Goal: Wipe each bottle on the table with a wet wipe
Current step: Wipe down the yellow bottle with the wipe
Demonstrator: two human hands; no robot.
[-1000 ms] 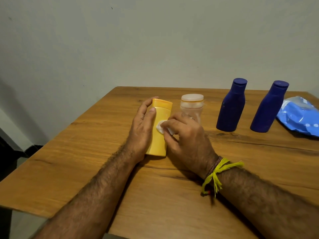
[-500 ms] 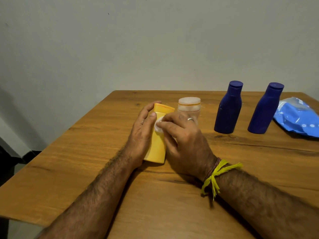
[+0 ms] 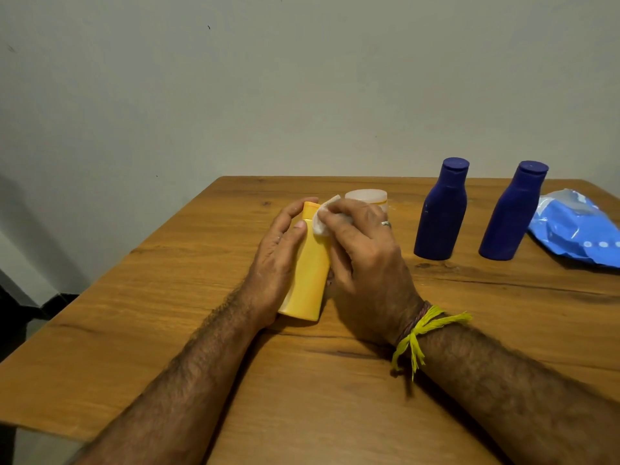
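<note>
Fingers have slid the wipe up to the yellow bottle cap

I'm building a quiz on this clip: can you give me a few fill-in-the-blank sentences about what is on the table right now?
1. The left hand holds the ____ bottle.
2. The right hand presses a white ____ against that bottle's top.
3. To the right stand ____ dark blue bottles, both upright.
4. The blue wipe pack lies at the table's ____ edge.

Missing words: yellow; wipe; two; right
</note>
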